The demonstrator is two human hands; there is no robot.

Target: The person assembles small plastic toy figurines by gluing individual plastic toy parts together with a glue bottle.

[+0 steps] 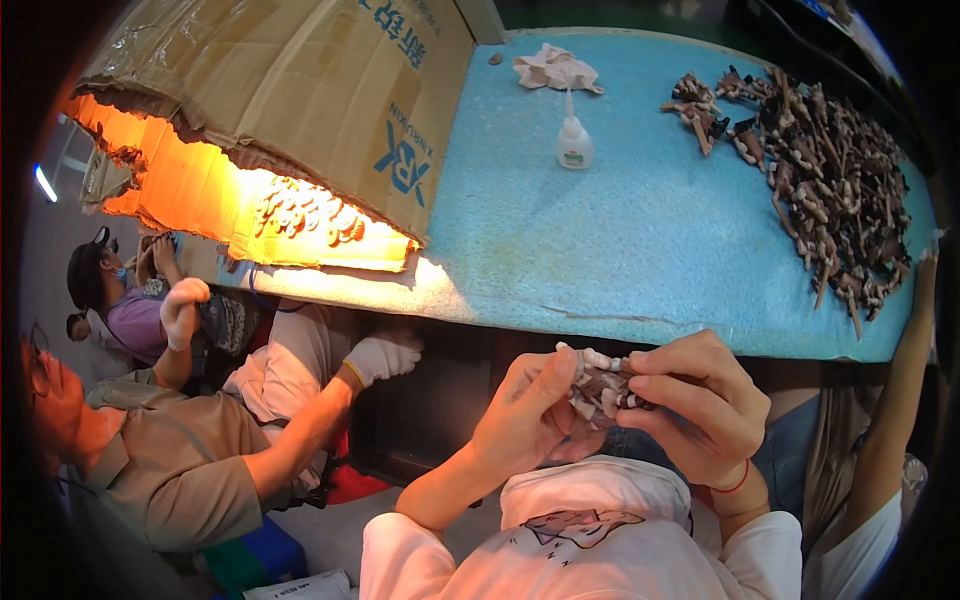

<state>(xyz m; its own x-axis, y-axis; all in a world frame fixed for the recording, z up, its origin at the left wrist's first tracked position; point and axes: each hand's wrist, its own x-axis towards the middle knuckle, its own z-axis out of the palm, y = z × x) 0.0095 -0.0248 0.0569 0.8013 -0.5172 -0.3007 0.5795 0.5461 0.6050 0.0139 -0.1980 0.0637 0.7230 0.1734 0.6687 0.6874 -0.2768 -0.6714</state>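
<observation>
Just past the table's near edge, in front of my chest, I hold a small figurine piece [598, 390] in brown, white and dark colours. My left hand [530, 415] is closed around its left side, the thumb pressing at the top. My right hand [705, 395] pinches its right end between thumb and fingers, close to a small pale part. The fingers cover much of the piece, so its exact shape cannot be made out. A red cord circles my right wrist.
The blue table [500, 220] carries a white squeeze bottle [574, 147], a crumpled cloth [556, 70] and a heap of small brown figurines [815, 180]. A cardboard box [290, 70] at left glows inside over small parts [305, 212]. A gloved co-worker's hand [385, 357] rests beside a black bin [425, 410].
</observation>
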